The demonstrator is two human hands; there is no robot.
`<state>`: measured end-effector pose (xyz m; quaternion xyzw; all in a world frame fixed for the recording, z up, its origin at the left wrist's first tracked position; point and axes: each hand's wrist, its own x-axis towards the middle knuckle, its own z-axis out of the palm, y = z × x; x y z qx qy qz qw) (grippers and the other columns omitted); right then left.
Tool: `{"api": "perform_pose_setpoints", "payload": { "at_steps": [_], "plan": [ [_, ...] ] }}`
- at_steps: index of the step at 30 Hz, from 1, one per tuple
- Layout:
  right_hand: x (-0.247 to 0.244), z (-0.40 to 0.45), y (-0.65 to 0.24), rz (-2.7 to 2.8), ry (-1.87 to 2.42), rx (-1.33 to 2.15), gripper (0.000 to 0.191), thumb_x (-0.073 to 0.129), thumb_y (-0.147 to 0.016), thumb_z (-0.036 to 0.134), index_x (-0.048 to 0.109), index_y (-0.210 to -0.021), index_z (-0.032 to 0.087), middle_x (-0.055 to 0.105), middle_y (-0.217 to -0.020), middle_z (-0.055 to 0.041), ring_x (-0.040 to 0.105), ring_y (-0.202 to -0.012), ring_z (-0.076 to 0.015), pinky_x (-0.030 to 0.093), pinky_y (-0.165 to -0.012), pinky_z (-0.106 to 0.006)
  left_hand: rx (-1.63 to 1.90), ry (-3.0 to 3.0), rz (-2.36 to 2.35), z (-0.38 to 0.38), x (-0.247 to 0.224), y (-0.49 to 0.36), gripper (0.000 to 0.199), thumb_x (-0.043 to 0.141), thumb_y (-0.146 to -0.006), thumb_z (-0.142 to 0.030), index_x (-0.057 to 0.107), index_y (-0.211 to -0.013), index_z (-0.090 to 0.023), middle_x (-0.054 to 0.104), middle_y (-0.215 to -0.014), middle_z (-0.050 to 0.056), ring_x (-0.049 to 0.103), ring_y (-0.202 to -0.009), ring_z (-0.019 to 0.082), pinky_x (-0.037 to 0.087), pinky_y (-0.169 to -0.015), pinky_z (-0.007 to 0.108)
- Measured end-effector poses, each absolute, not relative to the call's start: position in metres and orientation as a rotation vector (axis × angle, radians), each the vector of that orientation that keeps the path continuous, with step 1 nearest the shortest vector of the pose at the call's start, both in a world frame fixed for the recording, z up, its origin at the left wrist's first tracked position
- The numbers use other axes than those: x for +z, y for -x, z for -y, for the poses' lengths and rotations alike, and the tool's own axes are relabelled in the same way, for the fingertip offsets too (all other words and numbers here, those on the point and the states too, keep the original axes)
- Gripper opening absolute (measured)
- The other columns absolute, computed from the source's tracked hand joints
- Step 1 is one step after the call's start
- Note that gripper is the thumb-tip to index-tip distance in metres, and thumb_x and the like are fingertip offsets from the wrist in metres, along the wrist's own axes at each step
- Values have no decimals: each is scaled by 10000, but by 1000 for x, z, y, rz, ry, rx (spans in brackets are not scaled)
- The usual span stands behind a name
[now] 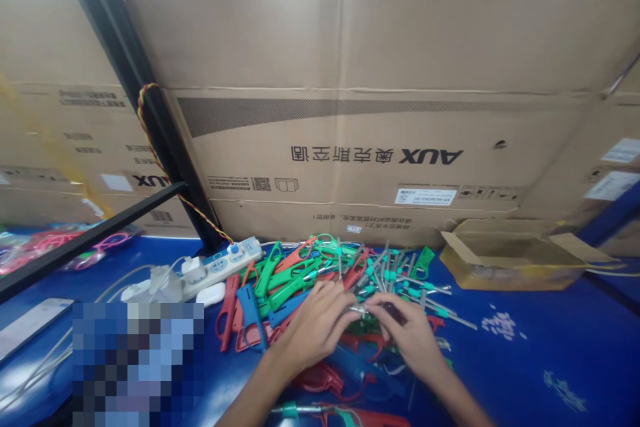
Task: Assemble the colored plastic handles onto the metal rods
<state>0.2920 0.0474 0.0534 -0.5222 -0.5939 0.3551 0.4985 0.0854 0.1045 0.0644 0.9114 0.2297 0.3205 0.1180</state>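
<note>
My left hand (320, 320) is closed, its thumb and fingers pinching a small shiny part (359, 309). From the right, the closed fingers of my right hand (407, 333) meet the same part, and a dark rounded thing (395, 313) shows within its grasp. The fingers cover much of what they hold. Below and around both hands lies a pile of plastic lighter casings, among them a green casing (287, 283), a blue casing (251, 313) and a red casing (229, 310). Several metal tubes with teal ends (387, 270) lie behind my right hand.
An open cardboard box (505, 273) stands at the back right. Small pale pieces (500, 324) lie scattered on the blue tabletop (525, 360). To the left are a power strip (225, 267) with plugs, cables and a phone (33, 327). Large cardboard (320, 47) walls the back.
</note>
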Motion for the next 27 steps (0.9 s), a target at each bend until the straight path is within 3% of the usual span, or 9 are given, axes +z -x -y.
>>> {"api": "perform_pose_setpoints", "payload": {
  "at_steps": [20, 27],
  "plan": [
    [62, -46, -295, 1517, 1256, 920, 305, 594, -985, 491, 714, -954, 212, 525, -596, 55, 479, -519, -112, 415, -552, -220, 1001, -2776, -649, -109, 62, -85, 220, 407, -1098, -323, 575, -1135, -185, 645, -981, 48, 585, -928, 214, 445, -842, 356],
    [65, -45, -295, 1583, 1229, 910, 298, 573, -1003, 467, 712, -958, 208, 658, -796, 5, 508, -553, -107, 439, -566, -221, 998, -2790, -608, -112, 62, -85, 233, 380, -1106, -318, 575, -1117, -192, 667, -992, 46, 596, -926, 209, 426, -856, 360]
  ]
}}
